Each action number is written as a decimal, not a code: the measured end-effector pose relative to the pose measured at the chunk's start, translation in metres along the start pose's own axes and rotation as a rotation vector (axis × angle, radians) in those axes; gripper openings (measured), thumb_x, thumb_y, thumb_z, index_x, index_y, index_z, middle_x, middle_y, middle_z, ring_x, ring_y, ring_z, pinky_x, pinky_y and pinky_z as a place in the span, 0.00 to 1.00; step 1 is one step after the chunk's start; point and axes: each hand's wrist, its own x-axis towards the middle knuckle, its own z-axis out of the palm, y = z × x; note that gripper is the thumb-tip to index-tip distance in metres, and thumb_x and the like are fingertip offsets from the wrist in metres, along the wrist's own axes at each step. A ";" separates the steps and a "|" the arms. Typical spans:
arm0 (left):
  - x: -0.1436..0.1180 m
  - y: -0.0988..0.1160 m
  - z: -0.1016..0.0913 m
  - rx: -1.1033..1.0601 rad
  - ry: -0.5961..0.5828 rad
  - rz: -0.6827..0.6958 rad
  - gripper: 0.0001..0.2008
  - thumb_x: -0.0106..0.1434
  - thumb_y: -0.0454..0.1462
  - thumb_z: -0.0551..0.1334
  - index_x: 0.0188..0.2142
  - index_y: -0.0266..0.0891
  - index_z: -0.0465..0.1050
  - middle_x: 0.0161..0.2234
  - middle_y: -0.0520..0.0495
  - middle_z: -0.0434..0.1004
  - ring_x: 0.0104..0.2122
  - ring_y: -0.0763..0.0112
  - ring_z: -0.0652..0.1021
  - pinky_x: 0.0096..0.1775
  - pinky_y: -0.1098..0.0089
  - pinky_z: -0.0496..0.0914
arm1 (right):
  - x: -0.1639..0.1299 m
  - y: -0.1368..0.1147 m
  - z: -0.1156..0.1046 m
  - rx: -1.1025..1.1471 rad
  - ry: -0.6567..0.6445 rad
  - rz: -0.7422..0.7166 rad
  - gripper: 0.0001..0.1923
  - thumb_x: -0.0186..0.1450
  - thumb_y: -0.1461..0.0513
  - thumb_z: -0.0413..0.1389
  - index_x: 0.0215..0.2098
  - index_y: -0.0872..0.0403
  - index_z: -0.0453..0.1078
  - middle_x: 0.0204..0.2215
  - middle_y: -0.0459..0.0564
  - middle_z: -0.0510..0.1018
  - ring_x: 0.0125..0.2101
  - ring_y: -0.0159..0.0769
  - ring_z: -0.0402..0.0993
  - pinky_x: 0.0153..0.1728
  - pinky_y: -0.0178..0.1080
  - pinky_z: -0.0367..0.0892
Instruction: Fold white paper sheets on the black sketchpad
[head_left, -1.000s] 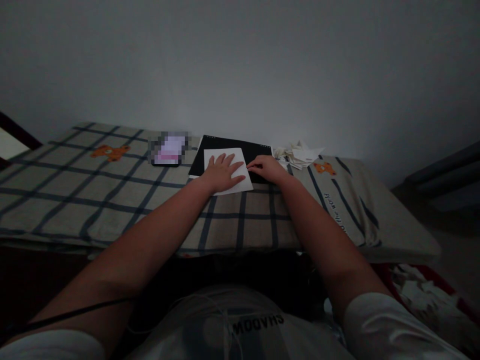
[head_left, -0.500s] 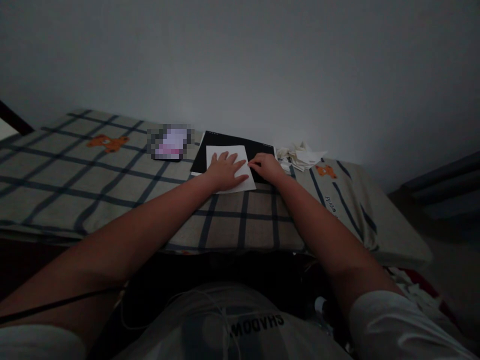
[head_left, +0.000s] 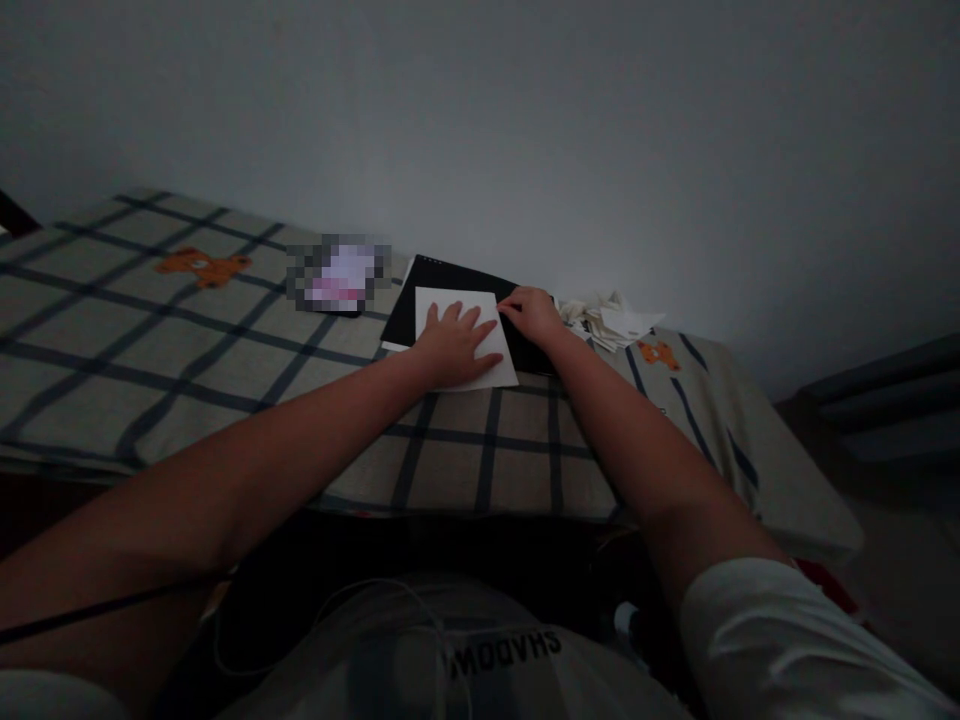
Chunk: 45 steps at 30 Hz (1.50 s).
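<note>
The left hand (head_left: 450,347) lies flat, fingers spread, on the white paper (head_left: 466,305) — over a black pad (head_left: 420,290). The right hand (head_left: 534,315) touches its far right corner; grip unclear in dimness.

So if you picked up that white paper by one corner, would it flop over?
Probably yes. The white paper looks like a thin sheet lying flat on the black pad, so it should droop and feel light. With the left hand lifted off, it might slide easily. The right hand touches its far corner.
</note>
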 end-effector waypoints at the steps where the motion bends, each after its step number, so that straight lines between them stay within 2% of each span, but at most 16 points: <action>1: 0.000 0.000 0.000 0.000 0.002 0.001 0.36 0.71 0.57 0.48 0.71 0.40 0.57 0.72 0.33 0.52 0.69 0.35 0.54 0.65 0.35 0.47 | 0.003 0.001 0.001 0.001 0.000 0.004 0.11 0.68 0.65 0.56 0.41 0.57 0.82 0.41 0.56 0.83 0.43 0.41 0.76 0.50 0.42 0.66; 7: 0.000 0.001 -0.001 0.000 -0.014 -0.007 0.36 0.71 0.58 0.46 0.71 0.42 0.56 0.72 0.35 0.52 0.70 0.36 0.53 0.65 0.36 0.46 | 0.016 0.003 0.005 -0.021 0.031 0.051 0.12 0.69 0.64 0.54 0.41 0.55 0.82 0.42 0.54 0.83 0.45 0.41 0.75 0.52 0.42 0.66; 15: 0.000 -0.001 0.003 0.025 0.003 -0.002 0.36 0.71 0.58 0.46 0.71 0.42 0.56 0.72 0.35 0.53 0.69 0.36 0.54 0.65 0.36 0.46 | 0.018 -0.013 0.006 -0.128 0.030 0.137 0.17 0.72 0.62 0.49 0.43 0.56 0.81 0.45 0.59 0.81 0.44 0.43 0.74 0.47 0.41 0.65; 18: 0.003 0.000 0.001 0.051 0.006 -0.003 0.36 0.71 0.58 0.46 0.70 0.43 0.58 0.71 0.35 0.55 0.69 0.35 0.55 0.64 0.36 0.49 | 0.020 -0.018 0.008 -0.181 0.028 0.178 0.19 0.73 0.62 0.46 0.44 0.57 0.80 0.46 0.60 0.80 0.45 0.44 0.74 0.47 0.42 0.65; 20: 0.007 0.002 -0.004 0.066 -0.002 -0.009 0.35 0.70 0.58 0.48 0.68 0.42 0.62 0.69 0.34 0.59 0.66 0.35 0.59 0.62 0.37 0.53 | 0.020 -0.020 0.009 -0.202 0.029 0.188 0.20 0.73 0.62 0.45 0.45 0.57 0.80 0.46 0.60 0.80 0.45 0.44 0.74 0.46 0.42 0.64; 22: 0.013 0.005 -0.008 0.079 -0.013 -0.021 0.33 0.67 0.58 0.54 0.62 0.41 0.69 0.64 0.33 0.66 0.61 0.36 0.66 0.59 0.38 0.59 | 0.018 -0.022 0.009 -0.211 0.031 0.179 0.20 0.74 0.61 0.45 0.44 0.56 0.79 0.46 0.59 0.79 0.44 0.43 0.74 0.44 0.41 0.64; 24: 0.018 0.006 -0.009 0.098 0.032 -0.022 0.31 0.67 0.58 0.54 0.57 0.40 0.73 0.61 0.32 0.69 0.59 0.37 0.68 0.59 0.38 0.58 | 0.014 -0.022 0.007 -0.213 0.028 0.157 0.20 0.74 0.60 0.45 0.43 0.56 0.79 0.46 0.58 0.79 0.42 0.43 0.74 0.42 0.41 0.63; 27: 0.023 0.003 -0.002 0.087 0.131 0.008 0.29 0.70 0.56 0.51 0.58 0.41 0.72 0.62 0.35 0.68 0.63 0.44 0.66 0.65 0.41 0.50 | 0.009 -0.020 0.005 -0.212 0.015 0.108 0.19 0.74 0.60 0.45 0.43 0.56 0.79 0.46 0.58 0.79 0.42 0.42 0.74 0.41 0.40 0.63; 29: 0.025 0.000 0.005 0.047 0.166 0.047 0.29 0.70 0.54 0.51 0.59 0.39 0.70 0.65 0.36 0.65 0.65 0.48 0.63 0.66 0.48 0.51 | 0.006 -0.018 0.005 -0.209 0.007 0.063 0.19 0.74 0.60 0.45 0.44 0.56 0.79 0.47 0.57 0.79 0.44 0.43 0.74 0.41 0.40 0.63; 32: 0.027 -0.005 0.014 -0.010 0.165 0.053 0.30 0.70 0.53 0.53 0.59 0.33 0.68 0.62 0.33 0.68 0.63 0.51 0.67 0.64 0.54 0.57 | 0.002 -0.016 0.004 -0.206 -0.005 0.022 0.19 0.74 0.60 0.46 0.44 0.56 0.79 0.47 0.57 0.79 0.44 0.43 0.73 0.42 0.40 0.63; 37: 0.030 -0.007 0.015 -0.024 0.150 0.056 0.30 0.69 0.48 0.53 0.62 0.29 0.65 0.63 0.31 0.68 0.63 0.51 0.67 0.64 0.54 0.57 | -0.011 -0.014 0.000 -0.178 -0.019 -0.036 0.17 0.74 0.60 0.48 0.44 0.55 0.80 0.45 0.56 0.80 0.45 0.43 0.73 0.44 0.41 0.63; 41: 0.031 -0.007 0.012 -0.023 0.131 0.073 0.26 0.69 0.43 0.52 0.61 0.30 0.66 0.63 0.31 0.67 0.63 0.51 0.67 0.63 0.53 0.59 | -0.026 -0.014 -0.004 -0.156 -0.027 -0.071 0.16 0.74 0.60 0.49 0.43 0.54 0.80 0.44 0.55 0.80 0.44 0.42 0.73 0.42 0.40 0.62; 45: 0.031 -0.007 0.012 0.014 0.126 0.078 0.25 0.69 0.42 0.52 0.60 0.31 0.68 0.63 0.33 0.69 0.62 0.52 0.68 0.62 0.54 0.60 | -0.044 -0.018 -0.010 -0.150 -0.038 -0.085 0.16 0.73 0.60 0.50 0.42 0.54 0.80 0.44 0.54 0.80 0.43 0.41 0.73 0.41 0.40 0.62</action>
